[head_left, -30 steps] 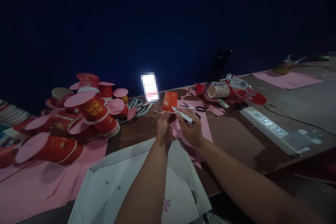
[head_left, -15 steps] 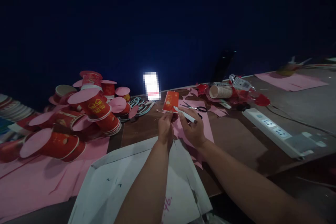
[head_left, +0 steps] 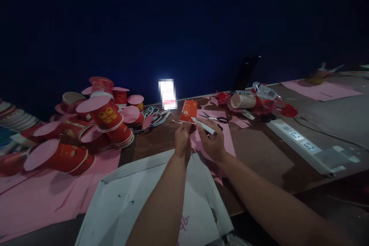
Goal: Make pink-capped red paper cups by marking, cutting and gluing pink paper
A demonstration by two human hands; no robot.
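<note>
My left hand (head_left: pixel 183 138) is closed at the near edge of a small red card with gold print (head_left: pixel 188 110), pinching it up off the table. In my right hand (head_left: pixel 212 142) is a white marker pen (head_left: pixel 206 126) with a dark rear end. Its front end meets the lower right part of the card; whether the tip touches is too small to tell. Just beyond my right hand, scissors with black handles (head_left: pixel 217 118) lie on a pink paper sheet (head_left: pixel 229 142).
Red paper cups (head_left: pixel 106 117) with pink discs crowd the left, above pink sheets (head_left: pixel 52 203). A white cardboard piece (head_left: pixel 135 184) lies under my forearms. Behind are a bright phone screen (head_left: pixel 167 94) and a coiled cable (head_left: pixel 155 119). Stacked cups (head_left: pixel 243 101) and a power strip (head_left: pixel 296 142) are right.
The whole view has shifted slightly. My hands, the card and the marker keep nearly the same positions relative to each other.
</note>
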